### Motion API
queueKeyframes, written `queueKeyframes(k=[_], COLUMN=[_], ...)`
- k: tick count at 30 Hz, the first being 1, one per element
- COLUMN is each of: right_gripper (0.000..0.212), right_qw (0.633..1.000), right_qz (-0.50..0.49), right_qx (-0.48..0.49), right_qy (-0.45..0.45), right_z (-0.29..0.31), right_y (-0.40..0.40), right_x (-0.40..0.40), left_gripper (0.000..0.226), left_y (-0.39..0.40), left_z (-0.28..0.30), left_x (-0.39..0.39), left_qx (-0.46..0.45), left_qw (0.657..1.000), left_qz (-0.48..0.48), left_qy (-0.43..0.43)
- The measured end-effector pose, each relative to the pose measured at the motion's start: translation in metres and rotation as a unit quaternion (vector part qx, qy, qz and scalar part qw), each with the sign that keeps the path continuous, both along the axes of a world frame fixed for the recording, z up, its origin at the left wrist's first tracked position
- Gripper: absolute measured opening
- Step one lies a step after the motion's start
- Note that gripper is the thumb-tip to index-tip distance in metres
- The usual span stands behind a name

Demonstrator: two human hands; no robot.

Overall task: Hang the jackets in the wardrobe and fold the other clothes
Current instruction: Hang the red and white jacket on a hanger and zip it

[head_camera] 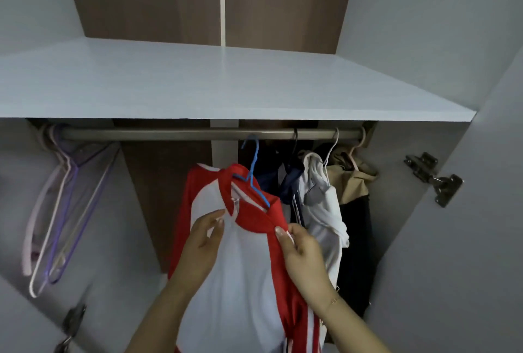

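Note:
A red and white jacket (243,262) hangs on a blue hanger (252,171) whose hook sits on the wardrobe rail (175,134). My left hand (204,235) lies against the white front near the zip, fingers fairly straight. My right hand (300,248) pinches the red collar edge on the jacket's right side. To the right hang a dark blue garment (288,183), a white and grey jacket (322,211) and a beige and black one (353,197).
Several empty pink, purple and white hangers (62,205) hang at the rail's left end. A white shelf (215,86) runs above the rail. The open right door carries a metal hinge (435,178); the left door's hinges (72,324) are low.

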State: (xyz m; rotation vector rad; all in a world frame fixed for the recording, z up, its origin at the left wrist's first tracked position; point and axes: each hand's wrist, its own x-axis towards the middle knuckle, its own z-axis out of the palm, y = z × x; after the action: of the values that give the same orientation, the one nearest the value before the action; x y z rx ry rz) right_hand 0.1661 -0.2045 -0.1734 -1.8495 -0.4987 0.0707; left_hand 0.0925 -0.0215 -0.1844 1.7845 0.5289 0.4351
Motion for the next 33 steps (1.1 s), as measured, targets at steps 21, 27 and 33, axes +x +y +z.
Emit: queueKeyframes(k=[21, 27, 33], right_gripper=[0.027, 0.012, 0.025], right_qw=[0.953, 0.975, 0.98], right_qz=[-0.109, -0.044, -0.093], right_qx=[-0.151, -0.184, -0.163], right_qy=[-0.239, -0.117, -0.07], right_z=[-0.041, -0.046, -0.043], right_y=[-0.008, -0.037, -0.041], right_x=[0.072, 0.092, 0.103], left_gripper=[0.025, 0.062, 0.054], left_y=[-0.058, -0.086, -0.099], left_z=[-0.034, -0.025, -0.025], left_x=[0.071, 0.12, 0.152], left_qx=[-0.084, -0.025, 0.043], left_qw=[0.996, 0.997, 0.99], left_qz=[0.005, -0.078, -0.136], left_qy=[0.011, 0.007, 0.02])
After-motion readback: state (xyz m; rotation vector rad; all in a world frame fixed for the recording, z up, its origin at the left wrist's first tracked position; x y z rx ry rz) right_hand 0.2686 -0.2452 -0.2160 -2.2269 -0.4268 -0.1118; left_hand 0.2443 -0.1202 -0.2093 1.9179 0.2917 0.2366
